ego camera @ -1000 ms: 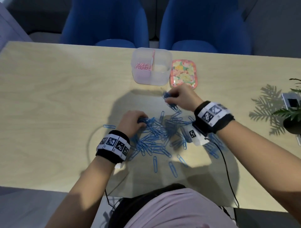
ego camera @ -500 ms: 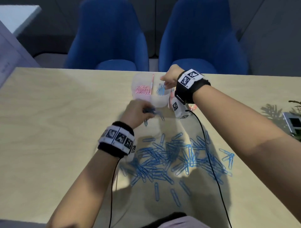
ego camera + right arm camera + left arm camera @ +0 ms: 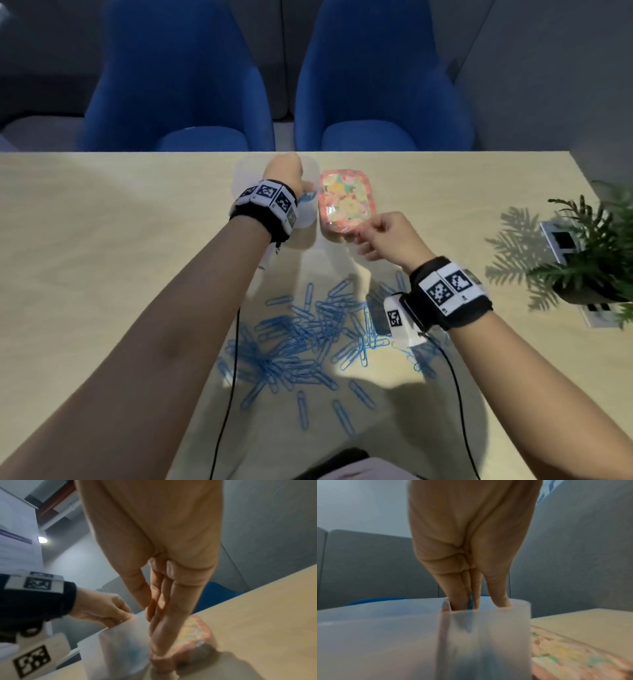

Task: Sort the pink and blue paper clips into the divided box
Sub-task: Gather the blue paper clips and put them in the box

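Note:
The translucent divided box (image 3: 241,176) stands at the table's far edge. My left hand (image 3: 284,171) is over it. In the left wrist view its fingers (image 3: 458,599) dip into the right compartment of the box (image 3: 385,635) and pinch a blue paper clip (image 3: 471,600). A few blue clips (image 3: 306,197) show through that compartment's wall. My wrist hides the pink clips. My right hand (image 3: 376,236) hovers near the floral lid (image 3: 346,202), fingers loose, holding nothing. A pile of blue paper clips (image 3: 308,335) lies on the table between my forearms.
Two blue chairs (image 3: 178,85) stand behind the table. A potted plant (image 3: 596,253) and a white device (image 3: 558,240) sit at the right edge. Black cables (image 3: 233,342) run from both wristbands across the pile to the near edge.
My left hand carried its blue clips from in front of the box to over the right compartment. My right hand left the box and drew back beside the floral lid.

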Demonstrator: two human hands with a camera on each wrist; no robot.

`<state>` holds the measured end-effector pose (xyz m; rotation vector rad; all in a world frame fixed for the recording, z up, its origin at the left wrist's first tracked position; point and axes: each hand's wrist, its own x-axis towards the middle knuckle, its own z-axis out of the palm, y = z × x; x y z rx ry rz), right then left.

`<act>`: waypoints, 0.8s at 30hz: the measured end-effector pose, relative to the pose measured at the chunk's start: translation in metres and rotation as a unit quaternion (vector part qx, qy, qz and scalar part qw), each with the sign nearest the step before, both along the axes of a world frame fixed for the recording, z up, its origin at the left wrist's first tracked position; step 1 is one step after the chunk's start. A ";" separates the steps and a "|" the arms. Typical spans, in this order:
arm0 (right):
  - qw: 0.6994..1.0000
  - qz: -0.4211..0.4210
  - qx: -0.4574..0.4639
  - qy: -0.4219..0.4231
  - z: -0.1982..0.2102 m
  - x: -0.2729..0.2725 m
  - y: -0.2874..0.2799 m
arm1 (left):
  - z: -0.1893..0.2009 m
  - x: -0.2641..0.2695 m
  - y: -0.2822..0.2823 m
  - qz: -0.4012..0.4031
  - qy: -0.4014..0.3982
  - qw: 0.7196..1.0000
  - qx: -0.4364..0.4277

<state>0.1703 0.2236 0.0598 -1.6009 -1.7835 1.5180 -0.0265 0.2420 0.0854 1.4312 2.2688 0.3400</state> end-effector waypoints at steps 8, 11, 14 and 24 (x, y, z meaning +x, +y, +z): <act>0.919 -0.087 0.186 -0.337 -0.053 0.079 -0.024 | -0.024 0.000 -0.099 -0.040 0.044 0.990 0.132; 0.929 -0.039 0.192 -0.315 -0.061 0.072 -0.031 | -0.048 0.003 -0.141 -0.054 0.008 0.999 0.000; 0.933 0.078 0.203 -0.288 -0.064 0.048 -0.043 | -0.072 0.011 -0.159 -0.059 -0.012 0.996 -0.061; 0.950 0.201 0.144 -0.192 -0.058 0.020 -0.070 | -0.074 0.023 -0.179 -0.150 -0.077 0.985 -0.044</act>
